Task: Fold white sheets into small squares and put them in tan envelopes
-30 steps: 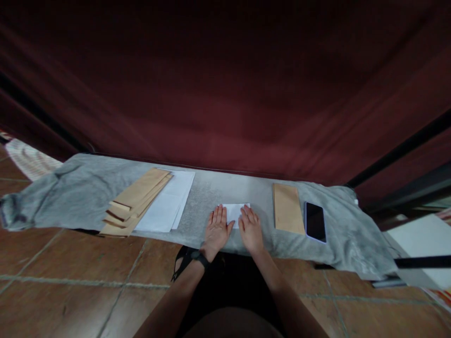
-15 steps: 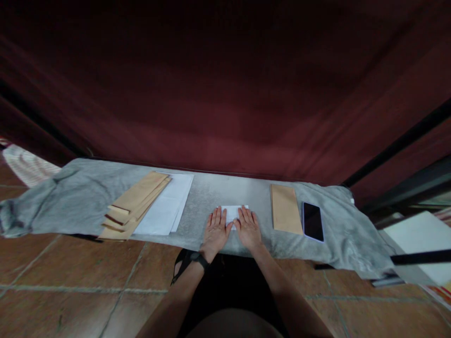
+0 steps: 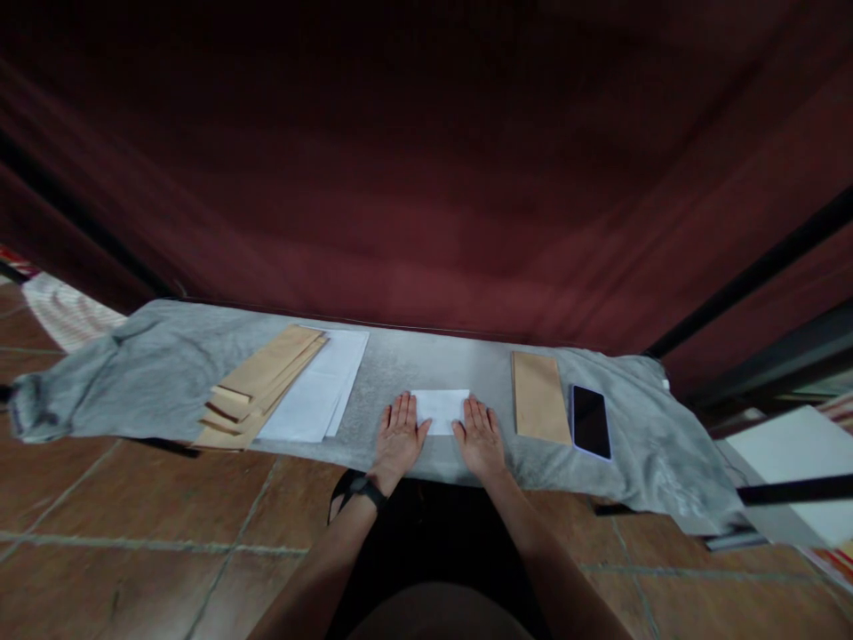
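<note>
A small folded white paper (image 3: pixel 440 409) lies on the grey cloth (image 3: pixel 133 382) near the front edge. My left hand (image 3: pixel 398 434) lies flat at the paper's left end, fingers stretched out and together. At the paper's right end my right hand (image 3: pixel 481 436) rests flat the same way. Both hands press on the paper's ends, with its middle showing between them. A black watch sits on my left wrist.
A fanned stack of brown envelopes (image 3: pixel 263 382) lies on white sheets (image 3: pixel 320 391) to the left. A single brown envelope (image 3: pixel 538 397) and a dark phone (image 3: pixel 590 420) lie to the right. A dark red curtain hangs behind; tiled floor is below.
My hands have slid apart toward the paper's two ends, so more of the white paper shows between them.
</note>
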The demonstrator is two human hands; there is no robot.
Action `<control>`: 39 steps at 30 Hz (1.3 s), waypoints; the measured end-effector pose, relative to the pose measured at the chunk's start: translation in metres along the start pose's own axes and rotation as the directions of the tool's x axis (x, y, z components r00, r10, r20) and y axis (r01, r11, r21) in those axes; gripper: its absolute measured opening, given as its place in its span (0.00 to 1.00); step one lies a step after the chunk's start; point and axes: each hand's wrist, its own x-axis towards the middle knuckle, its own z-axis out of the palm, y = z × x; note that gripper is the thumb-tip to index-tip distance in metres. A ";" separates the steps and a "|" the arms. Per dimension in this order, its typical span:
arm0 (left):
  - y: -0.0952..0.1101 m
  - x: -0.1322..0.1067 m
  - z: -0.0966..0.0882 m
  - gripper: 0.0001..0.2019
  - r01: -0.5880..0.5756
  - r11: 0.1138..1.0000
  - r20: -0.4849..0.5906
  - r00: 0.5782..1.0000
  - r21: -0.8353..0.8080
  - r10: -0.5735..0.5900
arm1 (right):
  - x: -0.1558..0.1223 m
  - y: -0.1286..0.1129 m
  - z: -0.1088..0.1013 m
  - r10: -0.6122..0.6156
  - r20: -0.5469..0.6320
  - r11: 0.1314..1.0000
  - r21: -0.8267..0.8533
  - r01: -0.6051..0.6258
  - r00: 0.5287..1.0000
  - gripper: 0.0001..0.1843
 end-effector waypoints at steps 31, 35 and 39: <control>0.017 -0.003 0.006 0.33 -0.099 0.988 0.038 0.995 0.116 0.095 | -0.007 0.007 -0.001 -0.020 0.028 0.996 -0.086 0.022 0.999 0.32; 0.012 -0.007 0.001 0.33 -0.084 0.988 0.047 0.996 0.132 0.078 | -0.007 0.006 -0.002 -0.021 0.028 0.996 -0.087 0.024 0.999 0.32; 0.010 -0.009 -0.002 0.33 -0.054 0.988 0.054 0.997 0.147 0.046 | -0.007 0.006 -0.002 -0.024 0.015 0.997 -0.077 0.025 1.000 0.33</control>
